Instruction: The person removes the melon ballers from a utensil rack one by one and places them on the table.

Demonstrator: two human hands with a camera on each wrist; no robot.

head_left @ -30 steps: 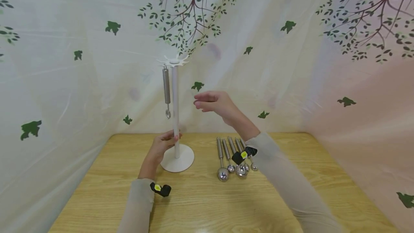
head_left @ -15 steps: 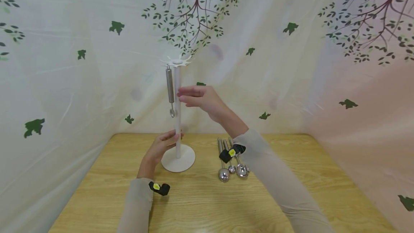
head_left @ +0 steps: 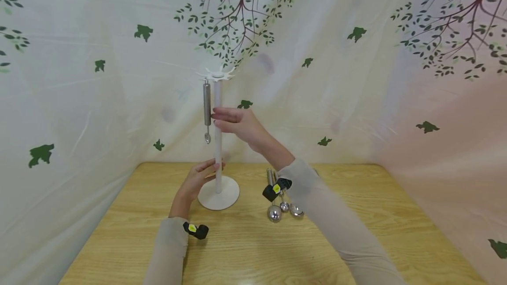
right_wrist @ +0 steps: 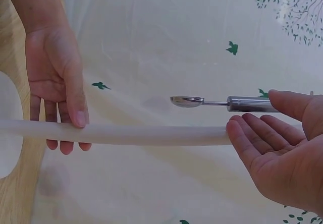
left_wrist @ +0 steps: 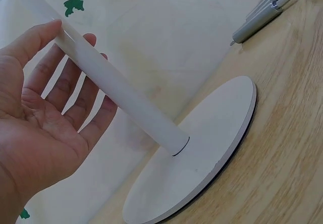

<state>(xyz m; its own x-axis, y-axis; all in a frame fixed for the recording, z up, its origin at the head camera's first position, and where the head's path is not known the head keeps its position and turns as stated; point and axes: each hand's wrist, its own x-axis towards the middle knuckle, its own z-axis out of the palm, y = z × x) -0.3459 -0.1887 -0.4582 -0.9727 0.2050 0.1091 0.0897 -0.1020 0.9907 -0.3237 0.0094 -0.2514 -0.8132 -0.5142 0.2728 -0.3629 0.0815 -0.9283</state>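
Note:
A white utensil stand [head_left: 218, 144] with a round base and hooks on top is upright on the table. My left hand [head_left: 196, 179] holds its pole low down, thumb in front and fingers behind, as the left wrist view shows [left_wrist: 58, 93]. From one hook hangs a small steel scoop [head_left: 207, 104], with a thick handle and a little oval bowl [right_wrist: 186, 101]. Right beside that handle is my right hand [head_left: 239, 122], fingers extended and thumb apart, overlapping the pole in the head view. In the right wrist view the thumb overlaps the handle's end.
Several steel scoops and ladles [head_left: 274, 213] lie side by side on the wooden table [head_left: 245, 250], right of the stand, partly hidden by my right sleeve. A pale curtain [head_left: 119, 113] with printed leaves and birds hangs behind the table.
My right hand has moved left from the open space right of the pole to beside the hanging scoop. The scoop hangs straighter than half a second ago. My left hand stays on the pole.

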